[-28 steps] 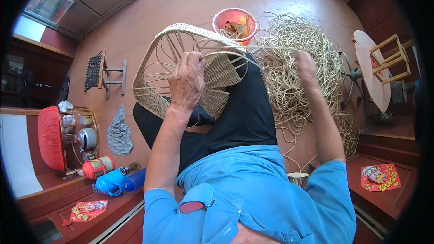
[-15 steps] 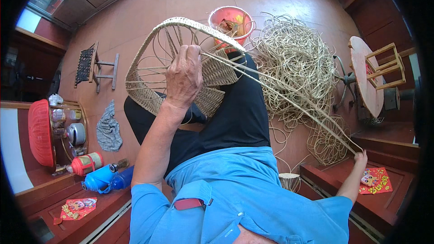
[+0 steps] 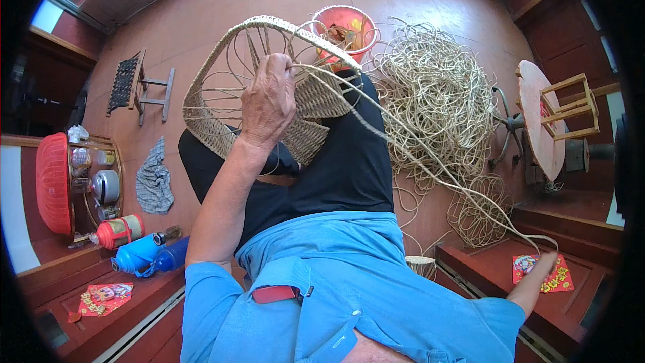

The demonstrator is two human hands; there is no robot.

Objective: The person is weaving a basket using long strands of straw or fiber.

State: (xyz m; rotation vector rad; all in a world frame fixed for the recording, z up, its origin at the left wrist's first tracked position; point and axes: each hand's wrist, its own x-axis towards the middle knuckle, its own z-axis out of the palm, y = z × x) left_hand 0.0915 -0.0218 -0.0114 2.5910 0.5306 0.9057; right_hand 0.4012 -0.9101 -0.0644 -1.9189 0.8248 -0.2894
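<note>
A half-woven straw-coloured piece (image 3: 306, 142), with a braided rim and open spokes of cord, rests over my legs. My left hand (image 3: 267, 99) is closed above its open middle, pinching straw cord (image 3: 420, 140) at the fingertips. From there the doubled cord runs right across my thigh and sags in a curve toward my right hand (image 3: 545, 267). That hand is stretched far out to the right and smeared by motion, with the cord's loop at its fingers. Its exact grip is blurred.
Right of my legs lies a big heap of loose cord (image 3: 440, 94), with a smaller coil (image 3: 478, 212) nearer. A red bucket (image 3: 346, 30) stands ahead. Leftward are a woven-seat stool (image 3: 127, 84), a grey cloth (image 3: 154, 181) and flasks (image 3: 138, 255); at right, a round table (image 3: 537, 121).
My right hand has drawn nearer to me at the far right. The cord, stretched nearly straight before, now hangs slack in a curve. My left hand keeps its grip over the weaving.
</note>
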